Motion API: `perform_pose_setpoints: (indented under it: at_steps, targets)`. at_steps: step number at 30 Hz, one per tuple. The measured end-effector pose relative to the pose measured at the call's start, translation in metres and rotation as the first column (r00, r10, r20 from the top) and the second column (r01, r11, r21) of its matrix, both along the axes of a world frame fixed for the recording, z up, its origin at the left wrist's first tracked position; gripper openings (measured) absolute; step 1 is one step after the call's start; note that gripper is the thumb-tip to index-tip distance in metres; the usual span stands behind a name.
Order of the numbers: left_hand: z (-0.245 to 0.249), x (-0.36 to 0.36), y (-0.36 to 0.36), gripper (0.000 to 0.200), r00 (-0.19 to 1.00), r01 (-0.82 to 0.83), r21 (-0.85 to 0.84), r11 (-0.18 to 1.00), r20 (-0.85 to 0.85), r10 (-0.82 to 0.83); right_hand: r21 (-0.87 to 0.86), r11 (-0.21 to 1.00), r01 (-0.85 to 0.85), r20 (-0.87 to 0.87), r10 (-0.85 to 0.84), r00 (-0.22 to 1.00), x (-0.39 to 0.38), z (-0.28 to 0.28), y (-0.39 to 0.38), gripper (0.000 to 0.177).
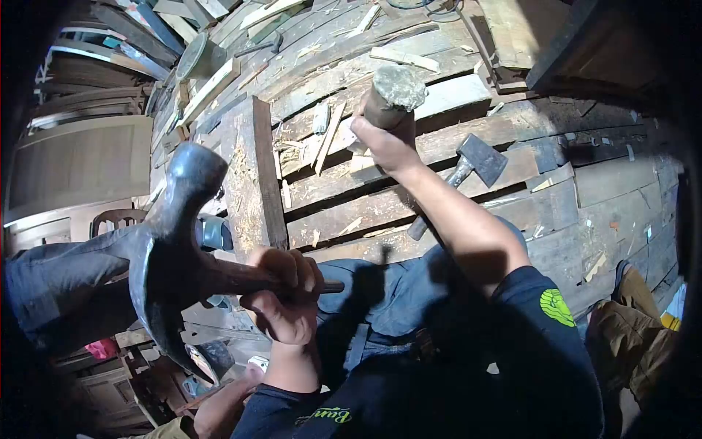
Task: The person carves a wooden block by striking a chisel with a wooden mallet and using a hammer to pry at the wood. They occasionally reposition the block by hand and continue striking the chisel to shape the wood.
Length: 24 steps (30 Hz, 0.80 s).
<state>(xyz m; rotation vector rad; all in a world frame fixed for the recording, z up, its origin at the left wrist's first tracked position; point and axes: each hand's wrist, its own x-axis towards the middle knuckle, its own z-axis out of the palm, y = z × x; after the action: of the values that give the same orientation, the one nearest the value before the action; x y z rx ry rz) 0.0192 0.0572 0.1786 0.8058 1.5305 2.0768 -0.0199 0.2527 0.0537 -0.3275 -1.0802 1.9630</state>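
Note:
My left hand (285,293) is wrapped round the handle of a claw hammer (194,172), whose large metal head is raised close to the camera at the left. Farther forward, my right hand (387,146) grips a thick cylindrical tool (395,91) with a rough, pale, worn end turned up. Its handle is mostly hidden. A second hammer (482,161) with a blocky dark head lies on the slatted planks (424,146), partly behind my right forearm. Left of these planks stands a thick wooden beam (252,175) with shavings on it.
Wood scraps and shavings litter the planks. A small hammer (274,44) lies farther off, near a bucket (197,55). Panels and stacked timber are at the left. Another person's brown-clothed leg (629,329) is at the right; a co-worker's forearm (227,402) shows at lower left.

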Motion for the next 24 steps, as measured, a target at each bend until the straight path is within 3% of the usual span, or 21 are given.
perform_pose_setpoints:
  at_steps: [1, 3, 4, 5, 7, 8, 9, 11, 12, 13, 15, 17, 18, 19, 20, 21, 23, 24]
  targets:
    - [0.000, 0.000, 0.003, 0.044, 1.000, 0.000, 0.000, 1.000, -0.001, 0.000, 0.000, 1.000, 0.000, -0.001, 0.000, 1.000, -0.004, -0.004, 0.001, 0.014]
    - [0.001, 0.001, 0.008, 0.043, 0.999, -0.001, -0.054, 0.999, 0.049, 0.004, 0.161, 0.986, 0.043, 0.080, -0.056, 0.995, -0.011, -0.018, 0.001, 0.013]
    - [-0.001, -0.001, 0.008, 0.045, 0.998, -0.020, -0.085, 0.996, 0.058, 0.025, 0.170, 0.985, -0.031, 0.080, 0.018, 0.997, -0.005, -0.010, 0.000, 0.012]
    - [0.002, 0.000, 0.009, 0.045, 0.998, -0.016, -0.085, 0.996, 0.058, 0.021, 0.259, 0.965, -0.025, 0.236, -0.039, 0.971, 0.000, -0.006, -0.003, 0.014]
    - [0.009, 0.001, 0.010, 0.057, 0.995, -0.063, -0.218, 0.974, 0.058, 0.077, 0.567, 0.823, 0.038, 0.132, -0.136, 0.982, -0.004, -0.015, -0.011, 0.025]
    - [0.009, 0.001, 0.008, 0.057, 0.991, -0.028, -0.168, 0.985, 0.127, 0.050, 0.567, 0.817, 0.108, -0.057, -0.092, 0.994, -0.015, -0.030, -0.021, 0.038]
    - [0.008, -0.002, -0.001, 0.061, 0.990, 0.027, -0.166, 0.986, 0.138, -0.004, 0.387, 0.922, -0.034, -0.095, 0.076, 0.993, -0.004, -0.006, -0.026, 0.039]
    - [-0.001, 0.012, -0.002, 0.062, 0.999, -0.032, -0.148, 0.988, 0.035, 0.038, 0.373, 0.899, -0.230, 0.006, 0.245, 0.969, -0.006, -0.015, -0.039, 0.021]
    - [-0.036, 0.006, -0.015, 0.058, 0.994, -0.107, -0.060, 0.992, 0.031, 0.109, 0.372, 0.900, -0.225, 0.003, 0.242, 0.970, -0.003, -0.012, -0.039, 0.021]
    - [-0.037, 0.012, -0.012, 0.051, 0.969, -0.238, -0.383, 0.893, -0.163, 0.188, 0.403, 0.889, -0.217, 0.041, 0.219, 0.975, 0.001, -0.006, -0.039, 0.020]
    - [-0.052, -0.001, -0.026, 0.049, 0.995, -0.059, -0.533, 0.844, -0.101, 0.006, 0.439, 0.874, -0.208, 0.077, 0.194, 0.978, 0.002, -0.004, -0.039, 0.020]
    - [-0.039, 0.008, -0.019, 0.050, 0.976, -0.161, -0.438, 0.884, -0.203, 0.077, 0.360, 0.887, -0.290, 0.123, 0.263, 0.957, 0.001, -0.011, -0.044, 0.021]
    - [-0.031, 0.011, -0.022, 0.051, 0.987, -0.145, -0.423, 0.895, -0.128, 0.100, 0.503, 0.837, -0.213, 0.146, 0.161, 0.976, 0.006, -0.008, -0.042, 0.026]
    - [-0.026, 0.011, -0.027, 0.052, 0.991, -0.131, -0.402, 0.907, -0.055, 0.118, 0.477, 0.854, -0.210, 0.113, 0.177, 0.978, 0.002, -0.013, -0.045, 0.034]
    - [-0.025, 0.010, -0.029, 0.054, 0.992, -0.118, -0.316, 0.941, -0.079, 0.098, 0.531, 0.831, -0.168, 0.094, 0.139, 0.986, 0.003, -0.013, -0.043, 0.035]
    - [-0.033, 0.007, -0.038, 0.053, 0.998, 0.033, -0.092, 0.995, 0.054, -0.028, 0.580, 0.805, -0.127, 0.072, 0.105, 0.992, 0.005, -0.010, -0.043, 0.035]
    - [-0.053, 0.013, -0.037, 0.048, 0.982, -0.147, -0.290, 0.946, -0.154, 0.106, 0.568, 0.814, -0.123, 0.076, 0.096, 0.992, 0.004, -0.011, -0.044, 0.036]
    - [-0.063, 0.005, -0.038, 0.045, 0.738, -0.366, -0.475, 0.801, -0.672, -0.061, 0.560, 0.820, -0.121, 0.081, 0.092, 0.992, 0.002, -0.011, -0.046, 0.037]
